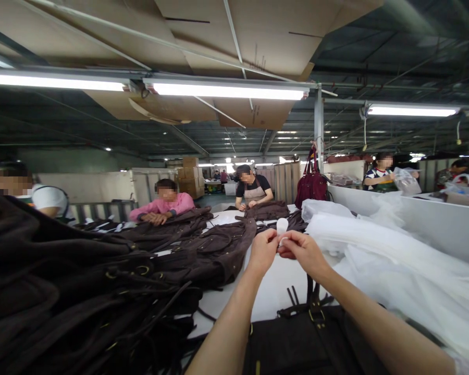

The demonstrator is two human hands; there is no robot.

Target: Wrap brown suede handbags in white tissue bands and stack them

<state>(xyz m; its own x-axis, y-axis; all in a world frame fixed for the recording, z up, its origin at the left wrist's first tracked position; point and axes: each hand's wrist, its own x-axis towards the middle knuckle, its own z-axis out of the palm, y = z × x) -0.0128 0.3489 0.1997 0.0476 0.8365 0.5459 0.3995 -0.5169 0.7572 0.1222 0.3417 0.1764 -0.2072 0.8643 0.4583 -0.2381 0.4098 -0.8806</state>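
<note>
Out in front of me, above the white tabletop [268, 291], my left hand [264, 251] and my right hand [304, 252] meet at the fingertips. Both are closed in a pinch on a small white piece [282, 225] with a rounded top, which looks like a paper or foam tag. Its lower part is hidden by my fingers. Below my forearms lies a dark brown bag [297, 344] with straps and brass-coloured buckles.
Dark brown bags [82, 281] pile up on the left. Clear plastic bags [391, 250] heap on the right beside a white partition [406, 216]. A maroon bag [311, 185] hangs at a post. Co-workers [253, 190] stand around the table; lamps [230, 89] hang overhead.
</note>
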